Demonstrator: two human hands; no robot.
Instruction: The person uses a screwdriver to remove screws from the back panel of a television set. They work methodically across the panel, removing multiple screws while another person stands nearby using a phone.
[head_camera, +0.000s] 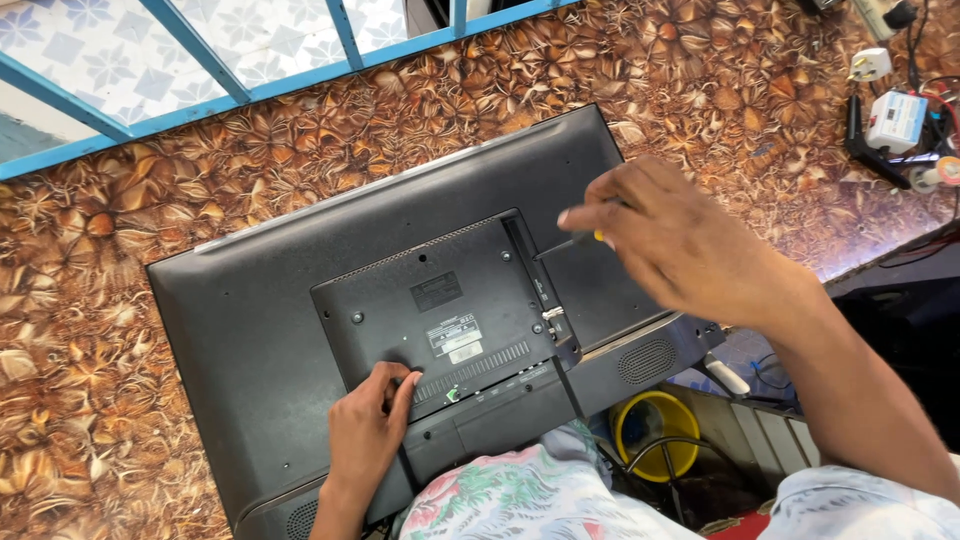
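A television (300, 330) lies face down on the counter (150, 210), its near edge overhanging. The left hand (365, 430) rests on its near back panel; the right hand (680, 240) hovers over its right part. Chargers (895, 120) lie far right; a bucket (655, 430) sits below, near right.

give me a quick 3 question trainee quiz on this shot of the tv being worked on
1. True or false: the television lies with its back cover facing up.
2. What does the left hand rest on? A) the yellow tub B) the lower edge of the raised back panel C) the white adapter
3. Which hand holds the screwdriver?

Key
1. True.
2. B.
3. The right hand, gripping its yellow-tipped handle above the television's upper right area.
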